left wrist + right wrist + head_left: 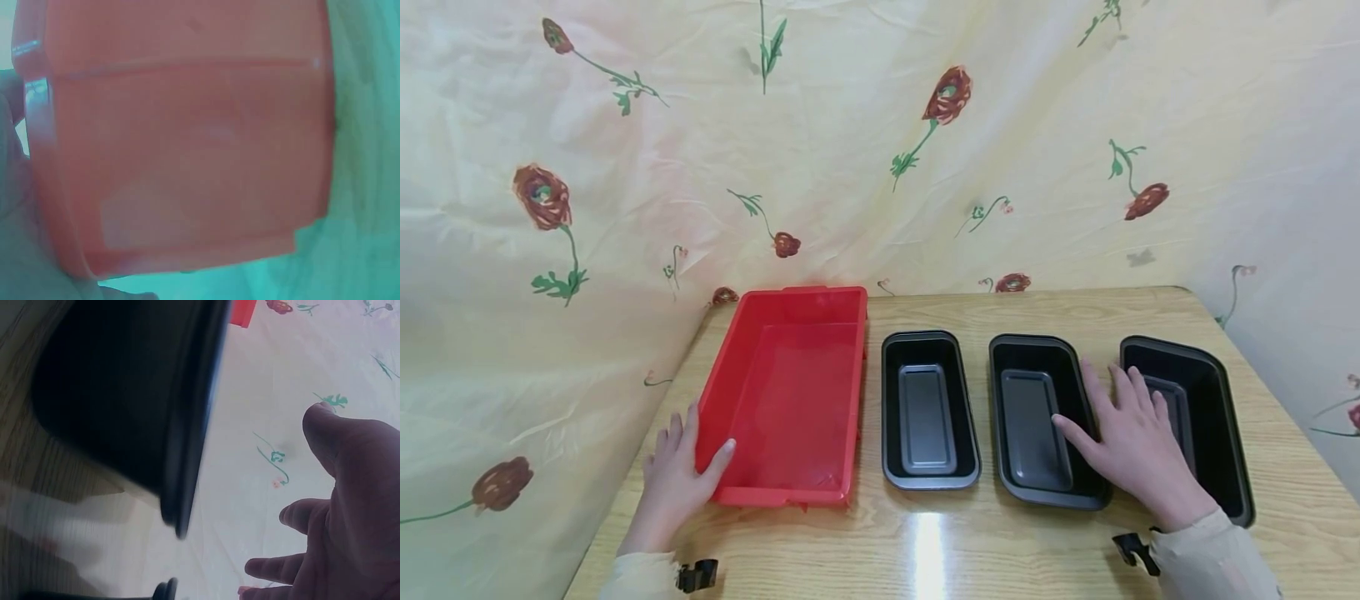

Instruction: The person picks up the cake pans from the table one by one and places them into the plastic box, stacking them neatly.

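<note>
At the front left corner of the red tray [805,408] is my left hand [673,483], its thumb over the rim and its other fingers along the outer left side. The left wrist view has the red tray's end wall [187,156] filling most of the picture, with part of the left hand [19,231] along the left edge. Between the middle black loaf pan [1037,433] and the rightmost loaf pan [1217,442], my right hand [1138,450] hovers with fingers spread. Nothing is held in this right hand [356,519], which appears above rim level in its wrist view.
A third black loaf pan [928,425] stands between the tray and the middle pan. All sit on a wooden table [820,550]. Flowered cloth [850,150] hangs behind the table and along its sides.
</note>
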`<act>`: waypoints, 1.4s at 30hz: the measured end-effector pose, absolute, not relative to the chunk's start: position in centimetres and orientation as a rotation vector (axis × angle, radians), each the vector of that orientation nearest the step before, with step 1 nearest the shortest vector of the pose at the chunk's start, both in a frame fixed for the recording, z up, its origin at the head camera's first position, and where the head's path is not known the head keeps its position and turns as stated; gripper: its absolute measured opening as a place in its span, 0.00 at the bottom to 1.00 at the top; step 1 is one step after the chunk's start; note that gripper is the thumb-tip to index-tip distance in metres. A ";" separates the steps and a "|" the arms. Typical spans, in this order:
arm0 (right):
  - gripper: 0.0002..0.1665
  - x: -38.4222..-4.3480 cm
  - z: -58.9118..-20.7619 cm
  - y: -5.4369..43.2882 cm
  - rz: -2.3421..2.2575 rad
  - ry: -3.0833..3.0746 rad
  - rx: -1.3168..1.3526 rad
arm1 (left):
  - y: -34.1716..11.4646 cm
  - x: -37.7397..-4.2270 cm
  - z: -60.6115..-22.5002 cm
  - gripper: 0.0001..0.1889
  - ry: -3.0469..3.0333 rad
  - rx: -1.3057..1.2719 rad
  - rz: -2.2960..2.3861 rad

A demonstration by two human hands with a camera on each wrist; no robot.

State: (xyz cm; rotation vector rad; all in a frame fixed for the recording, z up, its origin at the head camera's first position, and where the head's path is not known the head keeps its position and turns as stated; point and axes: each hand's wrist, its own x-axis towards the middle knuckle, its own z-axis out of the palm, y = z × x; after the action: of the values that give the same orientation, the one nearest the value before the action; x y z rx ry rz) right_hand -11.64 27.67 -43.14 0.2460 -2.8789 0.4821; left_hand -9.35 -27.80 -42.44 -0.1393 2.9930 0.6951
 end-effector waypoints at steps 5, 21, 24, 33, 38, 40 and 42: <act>0.53 -11.6 -43.2 27.4 0.482 -2.862 0.266 | -28.4 -9.2 -43.1 0.49 2.964 -0.167 0.813; 0.51 -11.7 -43.3 26.8 0.522 -2.831 0.352 | -29.7 -8.7 -44.4 0.37 2.882 -0.209 1.187; 0.50 -11.7 -43.2 26.5 0.530 -2.810 0.379 | -29.9 -8.6 -44.6 0.35 2.828 -0.238 1.268; 0.49 -11.7 -42.7 25.6 0.586 -2.855 0.386 | -30.3 -8.7 -45.0 0.31 2.742 -0.239 1.430; 0.49 -11.6 -42.6 24.9 0.576 -2.845 0.406 | -30.3 -8.7 -45.0 0.31 2.740 -0.236 1.454; 0.50 -11.6 -42.6 24.6 0.569 -2.841 0.414 | -30.2 -8.7 -44.9 0.31 2.723 -0.247 1.476; 0.50 -11.6 -42.5 24.4 0.563 -2.840 0.420 | -30.2 -8.6 -44.9 0.31 2.715 -0.255 1.487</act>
State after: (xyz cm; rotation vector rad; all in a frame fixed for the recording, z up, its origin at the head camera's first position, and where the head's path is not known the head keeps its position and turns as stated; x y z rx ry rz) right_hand -11.56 24.37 -42.52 0.4201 -2.8396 0.5628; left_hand -8.64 -30.18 -44.92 -0.2553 2.7151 1.4875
